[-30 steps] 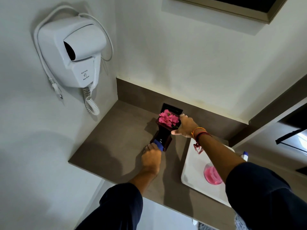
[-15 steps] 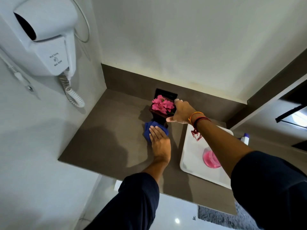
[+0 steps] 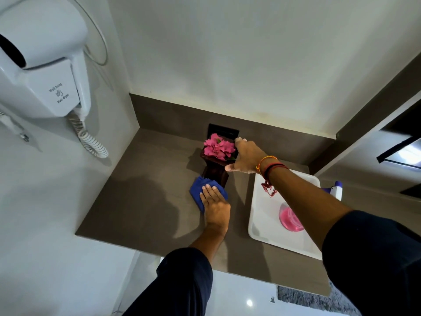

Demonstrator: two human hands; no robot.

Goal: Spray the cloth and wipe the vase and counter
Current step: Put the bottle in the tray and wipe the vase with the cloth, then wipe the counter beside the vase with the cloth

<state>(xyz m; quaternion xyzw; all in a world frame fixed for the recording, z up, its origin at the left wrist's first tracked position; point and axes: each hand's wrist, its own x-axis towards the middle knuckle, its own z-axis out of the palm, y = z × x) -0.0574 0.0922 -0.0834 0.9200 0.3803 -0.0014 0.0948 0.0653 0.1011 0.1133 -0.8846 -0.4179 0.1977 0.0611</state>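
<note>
Cloth under left hand, touching vase

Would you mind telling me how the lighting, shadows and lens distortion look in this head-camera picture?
Head view: soft light; the arms throw broad shadows on the counter around the blue cloth; the wide lens bends the walls and swells the hair dryer; a small glare spot shows on the floor; focus is fairly sharp.

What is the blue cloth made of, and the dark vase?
The blue cloth looks like soft microfibre fabric: matte, folded, bending under the left hand. The vase looks like dark polished wood, brownish with a slight sheen, though it could be lacquered plastic.
</note>
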